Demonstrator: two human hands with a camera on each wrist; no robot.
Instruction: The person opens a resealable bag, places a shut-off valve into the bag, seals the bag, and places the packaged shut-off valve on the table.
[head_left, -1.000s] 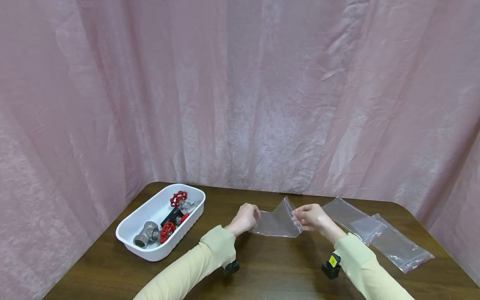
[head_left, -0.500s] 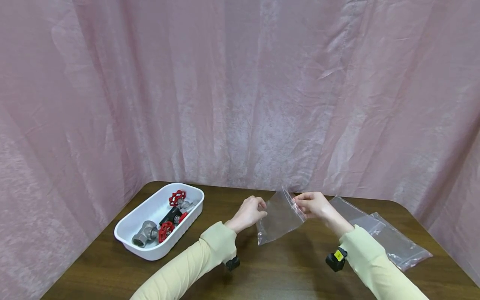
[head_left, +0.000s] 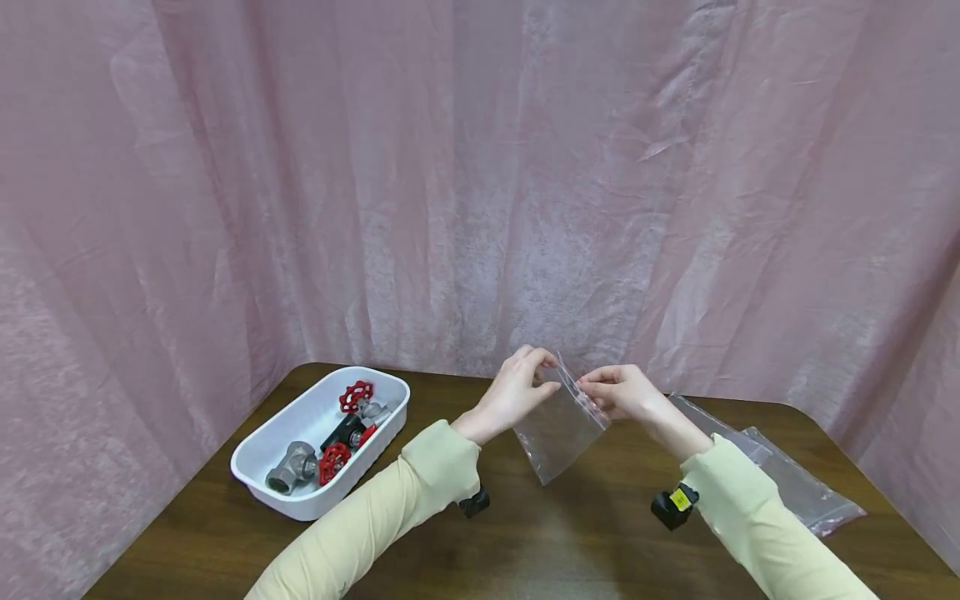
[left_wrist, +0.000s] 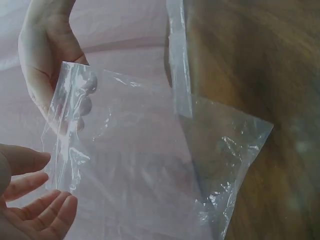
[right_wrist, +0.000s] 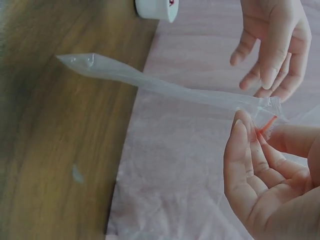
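A clear zip-lock bag hangs tilted above the table, flat and see-through, its zip edge at the upper right. My right hand pinches that edge between thumb and fingers; a red strip shows at the pinch in the right wrist view. My left hand is at the bag's upper left, thumb and fingers apart around the top edge. In the left wrist view its fingertips lie right by the zip edge without closing on it. The bag's lower end hangs free over the wood.
On the left, a white plastic tray holds several metal valves, some with red handwheels. More clear bags lie overlapped on the brown table at the right, partly behind the right forearm. A pink curtain hangs behind the table.
My left hand has let go of the bag's lower end and moved up and right to its zip edge. The bag now hangs from my right hand, which has risen slightly.
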